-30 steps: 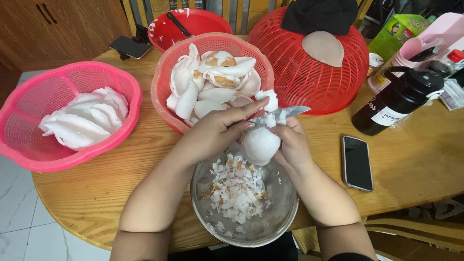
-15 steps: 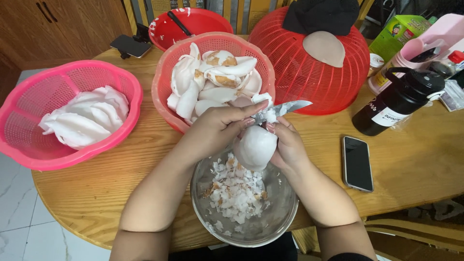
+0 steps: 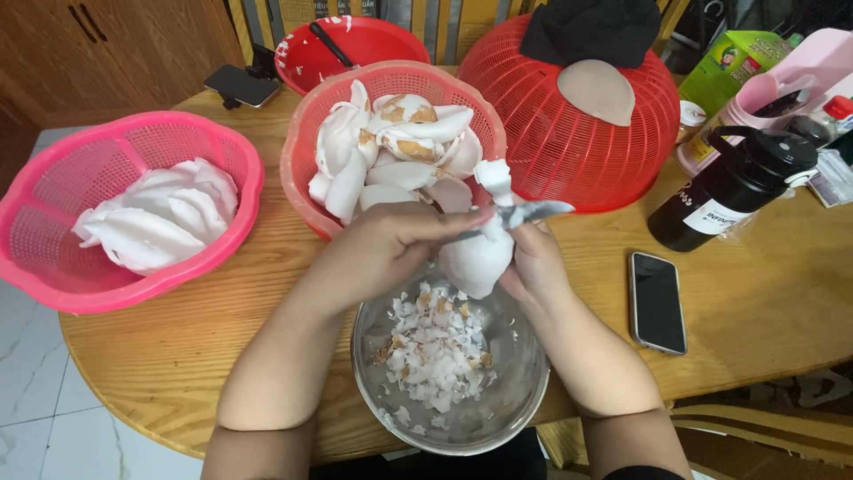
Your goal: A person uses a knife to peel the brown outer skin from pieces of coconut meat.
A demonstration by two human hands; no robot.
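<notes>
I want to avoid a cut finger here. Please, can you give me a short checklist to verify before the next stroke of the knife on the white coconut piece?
1. Knife firmly held by the left hand: ok, the fingers wrap the handle.
2. Coconut piece supported by the right hand: ok, held from below.
3. Right fingers away from the blade edge: cannot tell, the piece and a clinging strip hide them.
4. Steel bowl under the work to catch peelings: ok.
5. Bowl safe on the table: not ok, it overhangs the near edge.
6. Phone away from the peelings: ok, it lies apart to the side.
</notes>
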